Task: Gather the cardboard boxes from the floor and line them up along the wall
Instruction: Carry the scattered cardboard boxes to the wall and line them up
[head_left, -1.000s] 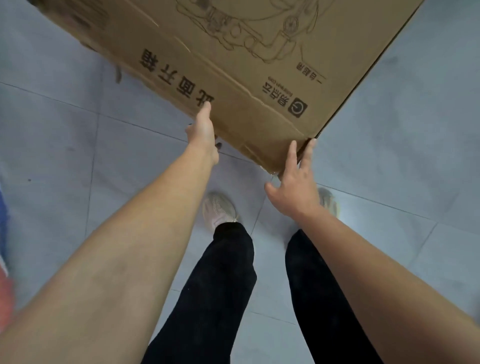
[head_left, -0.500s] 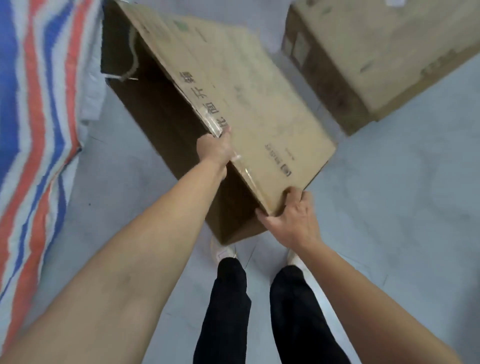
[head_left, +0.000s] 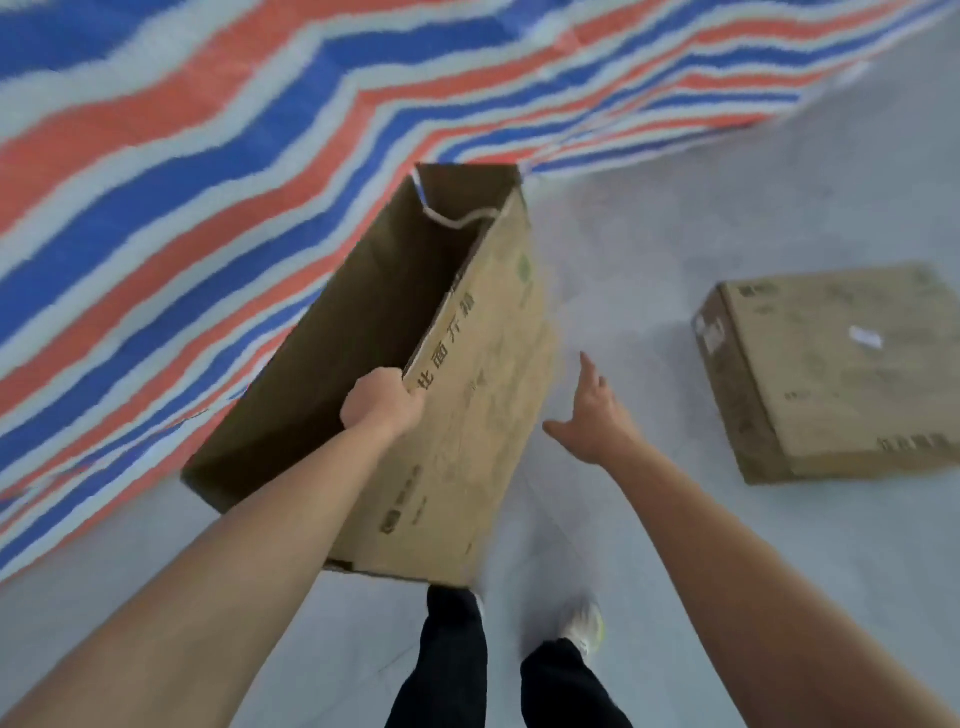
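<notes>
A large brown cardboard box (head_left: 467, 415) with printed characters stands on edge in the middle of the view, leaning toward the striped sheet. My left hand (head_left: 382, 400) grips its upper edge with closed fingers. My right hand (head_left: 592, 415) hovers just right of the box, fingers spread, touching nothing. A second, flat cardboard box (head_left: 841, 374) with a white label lies on the grey floor at the right, apart from both hands.
A red, blue and white striped tarpaulin (head_left: 208, 156) covers the upper left, reaching the floor behind the held box. Grey tiled floor (head_left: 675, 519) lies between the two boxes. My legs and a pale shoe (head_left: 584, 629) show at the bottom.
My right hand has let go of the box's corner and opened. The box has swung toward the striped tarpaulin, held by my left hand alone. The view has turned.
</notes>
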